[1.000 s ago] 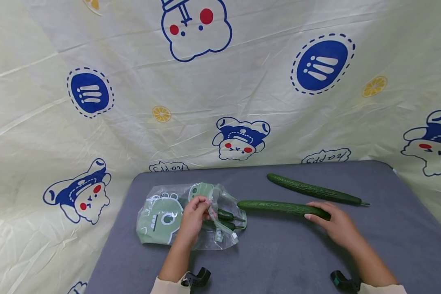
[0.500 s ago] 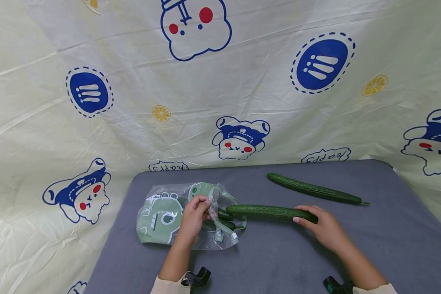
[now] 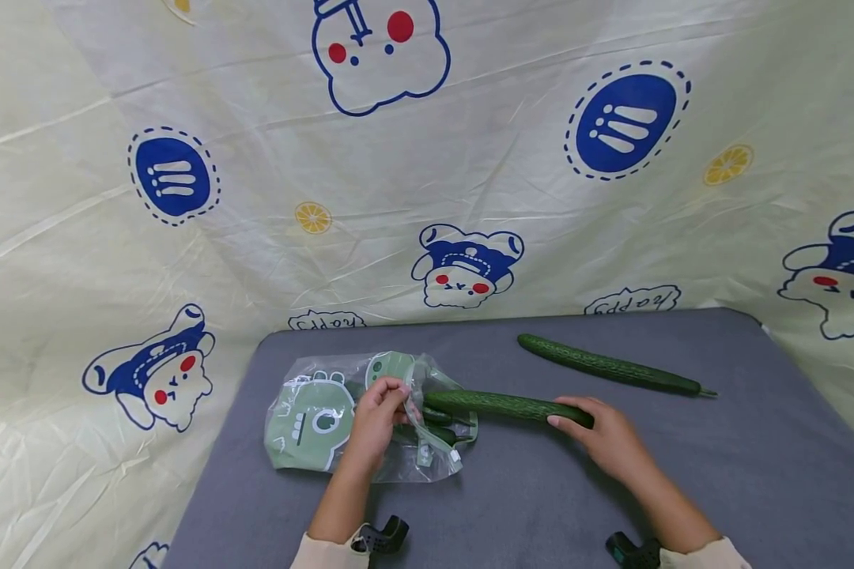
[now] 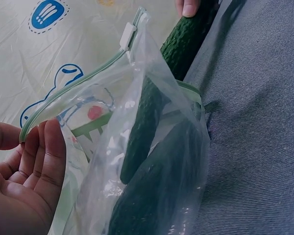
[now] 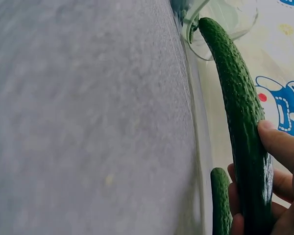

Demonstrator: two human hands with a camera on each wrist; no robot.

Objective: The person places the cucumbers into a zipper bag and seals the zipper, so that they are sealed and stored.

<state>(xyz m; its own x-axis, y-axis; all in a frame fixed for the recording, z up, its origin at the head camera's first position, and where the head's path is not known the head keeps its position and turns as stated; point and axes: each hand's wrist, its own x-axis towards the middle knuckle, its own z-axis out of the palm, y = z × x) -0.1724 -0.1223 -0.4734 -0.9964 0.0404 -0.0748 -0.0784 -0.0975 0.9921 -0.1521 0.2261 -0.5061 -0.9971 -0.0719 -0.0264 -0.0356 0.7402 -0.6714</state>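
My left hand (image 3: 377, 419) pinches the rim of a clear zip bag (image 3: 427, 470) printed with green cartoon figures, its mouth facing right. The bag's edge and white slider (image 4: 128, 36) show in the left wrist view. Inside lie cucumbers (image 3: 441, 435), their stem ends near the mouth. My right hand (image 3: 605, 438) grips one end of a long cucumber (image 3: 505, 405). Its far tip is within the bag's mouth, above the others. In the right wrist view, thumb and fingers wrap around this cucumber (image 5: 240, 112).
Another cucumber (image 3: 605, 363) lies on the grey table (image 3: 541, 506) toward the back right. A patterned curtain (image 3: 256, 158) hangs behind the table. Black wrist cameras (image 3: 384, 537) sit at both wrists.
My right hand has moved left with the cucumber, whose tip has gone from outside the bag's mouth into it. The left hand and the bag have stayed in place.
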